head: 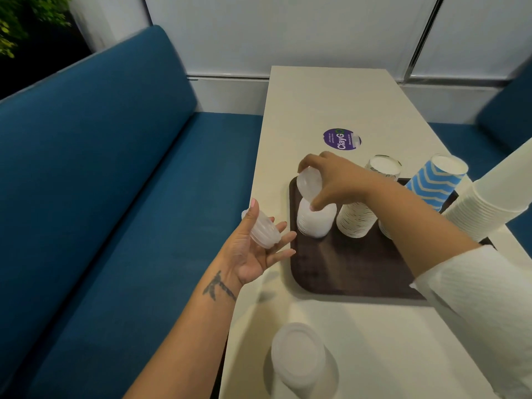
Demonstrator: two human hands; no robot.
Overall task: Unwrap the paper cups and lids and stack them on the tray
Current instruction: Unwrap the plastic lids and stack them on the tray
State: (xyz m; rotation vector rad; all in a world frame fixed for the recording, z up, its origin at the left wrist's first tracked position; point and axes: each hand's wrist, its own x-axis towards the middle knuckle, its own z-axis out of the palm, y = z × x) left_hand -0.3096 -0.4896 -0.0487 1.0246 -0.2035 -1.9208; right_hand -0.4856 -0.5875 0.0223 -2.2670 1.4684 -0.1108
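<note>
- Right, brown tray (345,272) sits on the cream table (331,105), near its left edge.
- Right hand (334,180) reaches across over the tray's far left corner — fingers and thumb curled round a small batch of clear lids (308,182), held tilted just above the lid stack (315,218) standing on the tray.
- Left hand (259,251) is palm-up beside the tray's left edge, off the table side; fingers loosely curled under a second batch of lids (263,230), thumb against its far end — a light cradling hold.
- On the tray, right of the lid stack: a stack of patterned paper cups (357,218), upside down, partly hidden by the right forearm.
- Behind them, a blue-and-white zigzag cup stack (434,182) leans at the tray's far right.
- Tall plain white cup stack (486,214) at the right edge, leaning.
- Another pile of clear lids (302,358) on the table nearest the camera, off the tray.
- Purple round sticker (341,139) on the table beyond the tray.
- Blue bench (100,168) to the left.
</note>
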